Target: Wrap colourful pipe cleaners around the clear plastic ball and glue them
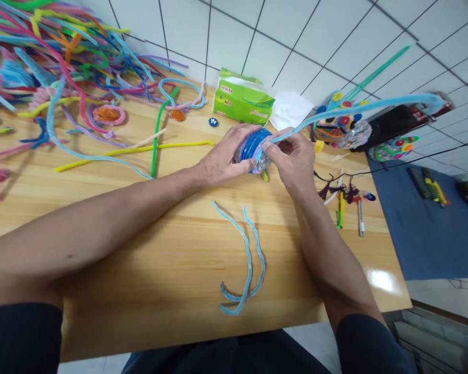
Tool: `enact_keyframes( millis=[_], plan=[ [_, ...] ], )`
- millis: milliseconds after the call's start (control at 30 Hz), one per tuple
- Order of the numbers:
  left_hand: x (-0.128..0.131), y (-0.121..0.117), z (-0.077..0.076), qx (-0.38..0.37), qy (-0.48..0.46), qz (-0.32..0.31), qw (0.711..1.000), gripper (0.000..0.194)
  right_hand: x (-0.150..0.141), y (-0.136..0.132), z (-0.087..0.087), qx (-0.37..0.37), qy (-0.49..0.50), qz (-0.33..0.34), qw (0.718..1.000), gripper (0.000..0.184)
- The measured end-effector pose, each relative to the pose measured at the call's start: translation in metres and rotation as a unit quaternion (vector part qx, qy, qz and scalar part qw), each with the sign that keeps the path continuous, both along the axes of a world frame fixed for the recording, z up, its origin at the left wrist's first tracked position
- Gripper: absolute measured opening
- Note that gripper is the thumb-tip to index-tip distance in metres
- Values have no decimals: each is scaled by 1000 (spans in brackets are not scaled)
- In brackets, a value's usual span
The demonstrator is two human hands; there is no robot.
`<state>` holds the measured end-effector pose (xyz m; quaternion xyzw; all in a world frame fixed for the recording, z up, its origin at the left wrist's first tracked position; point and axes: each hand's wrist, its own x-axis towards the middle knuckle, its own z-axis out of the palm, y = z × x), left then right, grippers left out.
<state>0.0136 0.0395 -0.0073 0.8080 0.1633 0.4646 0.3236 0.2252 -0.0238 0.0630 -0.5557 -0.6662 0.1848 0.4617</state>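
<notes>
My left hand point(223, 158) is closed around a small round object wound with blue pipe cleaner point(253, 145), held just above the wooden table point(171, 249). My right hand point(292, 158) pinches a long light-blue pipe cleaner point(359, 107) against that object; its free end arcs up and away to the right. Two light-blue pipe cleaners point(249, 259) lie crossed on the table in front of me, between my forearms.
A big tangle of coloured pipe cleaners point(62, 67) fills the far left. A green tissue pack point(239, 98) stands behind my hands. Decorated round craft pieces point(341, 130), pens point(359, 215) and small scraps lie at the right, near the table's edge.
</notes>
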Motion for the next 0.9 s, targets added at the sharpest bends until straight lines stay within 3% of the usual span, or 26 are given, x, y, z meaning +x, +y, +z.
enact_keyframes(
  millis=[367,900],
  plan=[
    [-3,-5,8,3,36,18,999,84,-4,-2,3,3,0,0,1000,31],
    [-3,-8,11,2,47,28,998,77,-2,-1,3,-8,39,6,999,31]
  ],
)
